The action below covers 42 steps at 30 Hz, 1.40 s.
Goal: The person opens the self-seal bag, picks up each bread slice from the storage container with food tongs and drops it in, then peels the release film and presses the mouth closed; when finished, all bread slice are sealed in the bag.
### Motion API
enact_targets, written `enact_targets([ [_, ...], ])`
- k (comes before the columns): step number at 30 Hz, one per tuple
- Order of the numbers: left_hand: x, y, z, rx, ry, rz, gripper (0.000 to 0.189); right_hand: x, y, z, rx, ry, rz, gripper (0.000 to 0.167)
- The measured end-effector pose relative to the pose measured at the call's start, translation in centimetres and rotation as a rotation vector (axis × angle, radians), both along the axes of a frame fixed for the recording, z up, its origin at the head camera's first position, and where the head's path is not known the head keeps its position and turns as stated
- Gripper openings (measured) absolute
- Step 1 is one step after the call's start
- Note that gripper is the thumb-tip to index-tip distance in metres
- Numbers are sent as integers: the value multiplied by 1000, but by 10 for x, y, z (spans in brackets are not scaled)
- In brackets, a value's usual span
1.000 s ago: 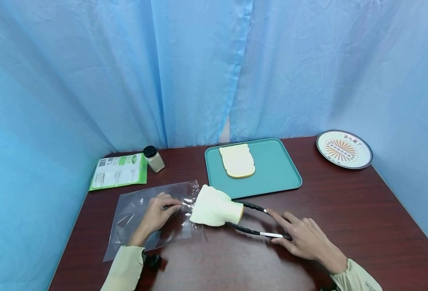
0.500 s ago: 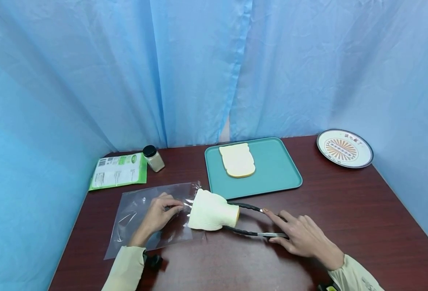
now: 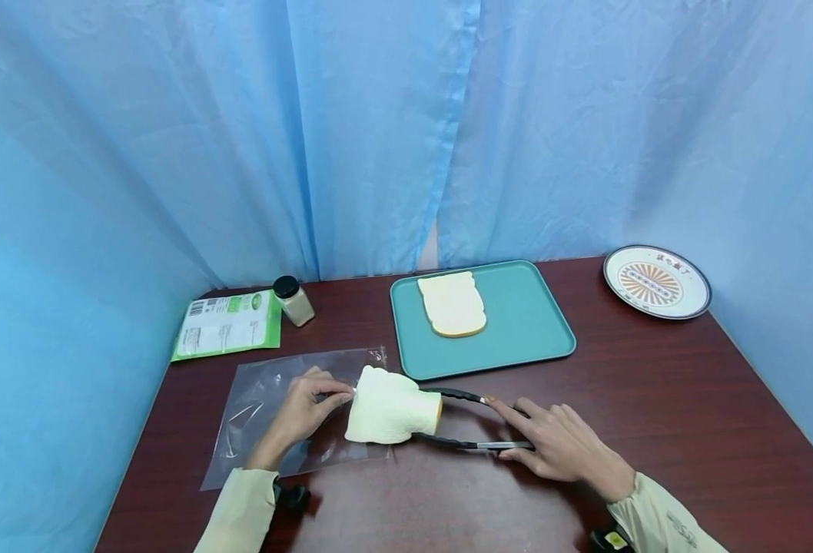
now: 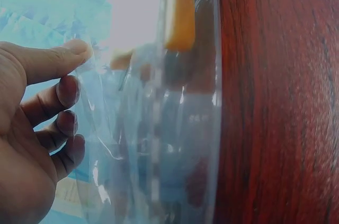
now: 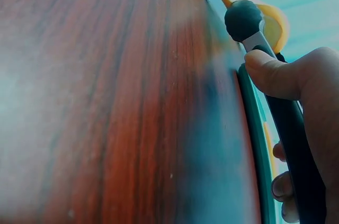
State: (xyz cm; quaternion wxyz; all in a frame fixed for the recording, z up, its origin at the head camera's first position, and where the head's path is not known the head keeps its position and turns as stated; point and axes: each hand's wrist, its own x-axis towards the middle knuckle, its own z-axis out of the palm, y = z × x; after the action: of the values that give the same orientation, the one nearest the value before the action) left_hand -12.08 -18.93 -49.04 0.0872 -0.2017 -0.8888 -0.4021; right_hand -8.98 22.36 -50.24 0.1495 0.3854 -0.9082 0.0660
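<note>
My left hand (image 3: 310, 411) pinches the upper edge of a clear plastic bag (image 4: 185, 123) between thumb and fingertips. The bag (image 3: 240, 434) lies on the table at the left, its mouth towards the right. In my right hand (image 3: 555, 438) are black-handled tongs (image 3: 499, 445), held with the thumb on one arm and the index finger on the other. A white bread slice (image 3: 379, 407) with a golden crust is squeezed and bent between the tongs' arms. Its wide end overlaps the bag's mouth beside my left fingertips. The tongs' tips are hidden by the slice.
Behind stands a teal tray (image 3: 531, 315) with another bread slice (image 3: 452, 305) on it. A patterned plate (image 3: 658, 282) lies at the far right. At the back left are a green-and-white packet (image 3: 227, 326) and a black-capped jar (image 3: 294, 302). Blue curtains enclose the table.
My right hand has moved left with the tongs and bread slice, bringing the slice further over the bag's mouth. My left hand keeps its pinch and has shifted slightly right.
</note>
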Motion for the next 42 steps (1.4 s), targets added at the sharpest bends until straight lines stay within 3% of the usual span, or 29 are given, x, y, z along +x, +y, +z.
enact_targets([
  [18,-1,2,-5,19,106,-27,8,-10,-23,-9,-12,-46,26,79],
  [33,0,4,0,64,74,-32,8,-14,-27,-9,12,-81,36,78],
  [42,-2,4,0,65,87,-39,8,-20,-35,-7,31,-50,72,76],
])
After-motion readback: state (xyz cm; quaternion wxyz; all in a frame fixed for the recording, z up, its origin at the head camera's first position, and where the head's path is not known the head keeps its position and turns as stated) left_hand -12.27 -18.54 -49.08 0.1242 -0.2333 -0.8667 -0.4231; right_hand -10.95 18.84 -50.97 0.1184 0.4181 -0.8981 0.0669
